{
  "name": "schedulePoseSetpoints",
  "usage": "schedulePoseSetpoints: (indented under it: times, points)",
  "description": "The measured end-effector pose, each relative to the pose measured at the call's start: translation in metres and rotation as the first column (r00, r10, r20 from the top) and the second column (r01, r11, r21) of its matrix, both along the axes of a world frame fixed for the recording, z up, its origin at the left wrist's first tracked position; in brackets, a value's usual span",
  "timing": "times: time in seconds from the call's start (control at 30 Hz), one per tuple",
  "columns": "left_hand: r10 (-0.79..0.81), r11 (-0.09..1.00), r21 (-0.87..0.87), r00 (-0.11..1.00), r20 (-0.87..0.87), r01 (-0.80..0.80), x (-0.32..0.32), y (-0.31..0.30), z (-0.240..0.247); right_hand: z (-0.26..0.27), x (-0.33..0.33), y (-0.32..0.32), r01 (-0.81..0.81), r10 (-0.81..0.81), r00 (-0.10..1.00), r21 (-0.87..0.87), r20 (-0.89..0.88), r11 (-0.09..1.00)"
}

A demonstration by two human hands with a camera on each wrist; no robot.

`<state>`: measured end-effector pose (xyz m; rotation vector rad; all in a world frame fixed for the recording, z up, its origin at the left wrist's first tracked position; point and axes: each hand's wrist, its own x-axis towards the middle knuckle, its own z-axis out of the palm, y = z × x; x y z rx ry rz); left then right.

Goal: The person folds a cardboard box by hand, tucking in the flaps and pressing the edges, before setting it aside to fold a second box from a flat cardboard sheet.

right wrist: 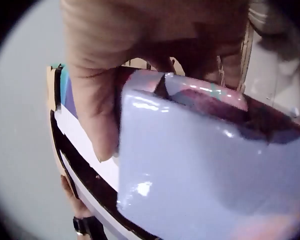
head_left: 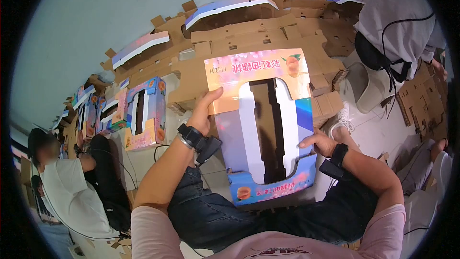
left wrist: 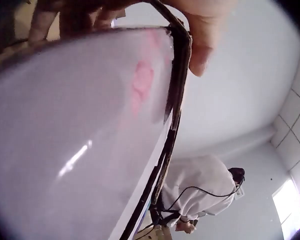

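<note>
A printed cardboard fruit box (head_left: 229, 134), with peach pictures and a long opening in its top, is held above the lap in the head view. My left hand (head_left: 207, 110) grips its left side, thumb over the top edge. On the right side my right hand (head_left: 318, 143) holds the box, thumb lying on the top face near the opening. The left wrist view shows the glossy side panel of the box (left wrist: 90, 130) close up, with the thumb (left wrist: 200, 59) past its edge. In the right wrist view the thumb (right wrist: 101, 132) presses by the bluish end flap (right wrist: 205, 165).
Stacked flat cardboard blanks (head_left: 249, 38) lie just beyond the box. Finished-looking printed boxes (head_left: 158, 115) stand on the tiled floor to the left. A person in white (head_left: 72, 192) sits at left; another person (head_left: 393, 24) stands at right beside a white stool (head_left: 366, 86).
</note>
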<state>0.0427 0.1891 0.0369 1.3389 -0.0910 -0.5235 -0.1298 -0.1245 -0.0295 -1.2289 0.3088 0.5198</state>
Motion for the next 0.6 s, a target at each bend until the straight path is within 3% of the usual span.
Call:
schedulePoseSetpoints:
  times: [0.13, 0.3, 0.37, 0.43, 0.5, 0.57, 0.6]
  points:
    - [-0.044, 0.998, -0.05, 0.999, -0.021, 0.042, 0.003, 0.004, 0.012, 0.01, 0.006, 0.005, 0.067, -0.066, 0.995, -0.011, 0.069, 0.998]
    - [-0.165, 0.985, -0.022, 0.98, 0.11, 0.169, 0.006, 0.003, 0.016, 0.031, 0.013, 0.005, 0.183, -0.173, 0.982, 0.162, -0.077, 0.97]
    - [-0.232, 0.971, 0.127, 0.911, 0.34, 0.201, 0.009, -0.002, 0.009, 0.019, 0.018, 0.0, 0.217, -0.199, 0.971, 0.143, -0.132, 0.966]
    - [-0.217, 0.965, 0.215, 0.918, 0.331, 0.15, -0.002, -0.007, -0.001, 0.013, 0.021, -0.003, 0.287, -0.256, 0.941, 0.123, -0.222, 0.95]
    - [-0.201, 0.948, 0.302, 0.923, 0.327, 0.099, -0.007, -0.012, -0.003, -0.003, 0.021, -0.009, 0.268, -0.239, 0.953, 0.148, -0.188, 0.952]
    - [-0.462, 0.763, 0.628, 0.806, 0.37, 0.149, -0.008, -0.017, -0.002, 0.007, 0.018, -0.002, 0.401, -0.358, 0.902, 0.166, -0.24, 0.901]
    - [-0.46, 0.763, 0.629, 0.808, 0.367, 0.149, -0.011, -0.019, -0.004, 0.001, 0.019, -0.004, 0.4, -0.355, 0.903, 0.166, -0.242, 0.902]
